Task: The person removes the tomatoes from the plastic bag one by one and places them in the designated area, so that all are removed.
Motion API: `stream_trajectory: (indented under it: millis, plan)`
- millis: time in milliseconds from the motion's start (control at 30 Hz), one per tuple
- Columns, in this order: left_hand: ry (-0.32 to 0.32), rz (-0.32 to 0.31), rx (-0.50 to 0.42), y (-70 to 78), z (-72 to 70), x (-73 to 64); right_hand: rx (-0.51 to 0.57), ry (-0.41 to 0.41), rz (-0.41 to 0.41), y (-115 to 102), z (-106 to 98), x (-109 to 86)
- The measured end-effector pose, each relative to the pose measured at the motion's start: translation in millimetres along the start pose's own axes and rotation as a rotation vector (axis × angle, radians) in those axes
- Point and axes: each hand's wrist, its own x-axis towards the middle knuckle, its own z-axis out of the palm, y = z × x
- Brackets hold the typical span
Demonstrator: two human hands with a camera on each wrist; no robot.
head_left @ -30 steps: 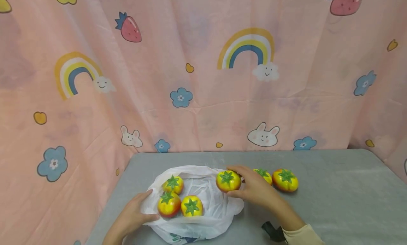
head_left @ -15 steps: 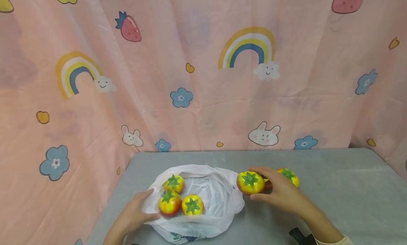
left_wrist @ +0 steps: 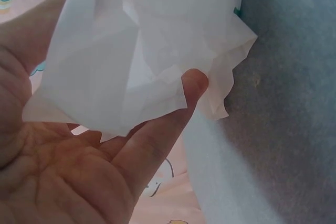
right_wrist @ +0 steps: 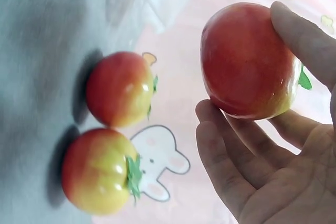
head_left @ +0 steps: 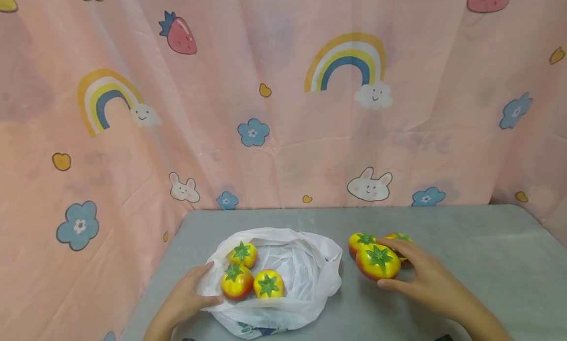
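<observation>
My right hand (head_left: 425, 277) holds a yellow-red tomato (head_left: 378, 262) with a green star-shaped top, thumb on one side and fingers on the other. In the right wrist view the held tomato (right_wrist: 249, 61) shows its red underside, raised above the table. Two more tomatoes, a left one (head_left: 360, 241) and a right one (right_wrist: 100, 171), sit side by side behind it. My left hand (head_left: 183, 294) grips the left rim of a white plastic bag (head_left: 310, 301); the thumb (left_wrist: 194, 85) laps over the plastic edge. Inside the bag's wide mouth lie three tomatoes, one in front (head_left: 268, 284).
A grey table (head_left: 478, 252) carries everything. Behind it hangs a pink curtain (head_left: 288, 169) printed with rainbows, rabbits and flowers. The bag's right rim stands a short way left of the two tomatoes on the table.
My right hand has carried its tomato rightward from over the bag's right side to in front of the two table tomatoes. The left hand and bag have stayed put.
</observation>
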Motion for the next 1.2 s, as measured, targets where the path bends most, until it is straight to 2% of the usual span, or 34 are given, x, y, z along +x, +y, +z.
stream_trajectory:
  millis: [233,567,933,1033,1200]
  plan:
    - [0.008,0.006,-0.002,-1.1,-0.2,0.4,-0.057,0.023,0.002,23,-13,-3.2]
    - [0.000,0.017,0.007,0.1,-1.2,0.6,-0.054,0.023,0.041,49,-34,0.8]
    - [-0.008,-0.036,0.003,-1.1,1.9,2.0,-0.058,0.017,0.082,70,-44,4.3]
    - [-0.004,-0.037,0.005,-0.4,1.2,2.3,-0.059,0.010,0.114,75,-44,6.0]
    - [0.006,-0.001,-0.009,-1.3,0.3,1.1,-0.055,0.009,0.147,83,-44,8.4]
